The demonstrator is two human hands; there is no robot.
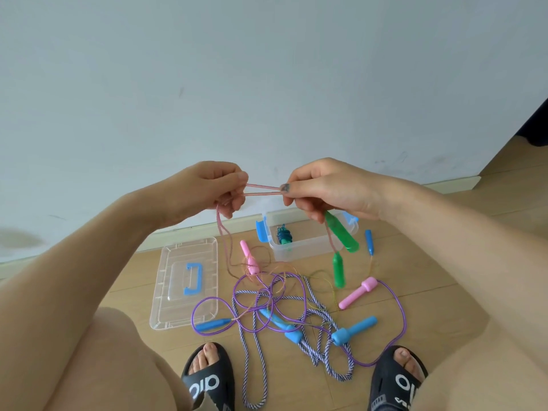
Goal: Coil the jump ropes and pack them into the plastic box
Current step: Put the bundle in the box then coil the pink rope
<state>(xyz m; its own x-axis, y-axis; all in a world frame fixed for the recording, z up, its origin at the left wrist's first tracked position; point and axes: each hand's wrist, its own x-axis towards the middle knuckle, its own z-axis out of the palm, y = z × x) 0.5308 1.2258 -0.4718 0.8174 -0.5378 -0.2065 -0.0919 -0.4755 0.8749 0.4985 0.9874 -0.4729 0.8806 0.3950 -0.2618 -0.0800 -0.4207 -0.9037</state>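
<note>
My left hand (207, 188) and my right hand (326, 188) are raised in front of me, each gripping a thin pink rope (262, 191) stretched in two strands between them. Its slack hangs from my left hand to the floor. Two green handles (341, 232) dangle from my right hand. The clear plastic box (311, 247) with blue latches stands open on the floor below, with a coiled blue-green rope (284, 235) inside. Tangled on the floor lie a purple rope (397, 321) with pink handles and a striped rope (258, 360) with blue handles.
The box's clear lid (185, 283) with a blue handle lies flat to the left of the box. A pale wall and skirting board run behind. My feet in black slippers (210, 378) rest at the front, touching the ropes.
</note>
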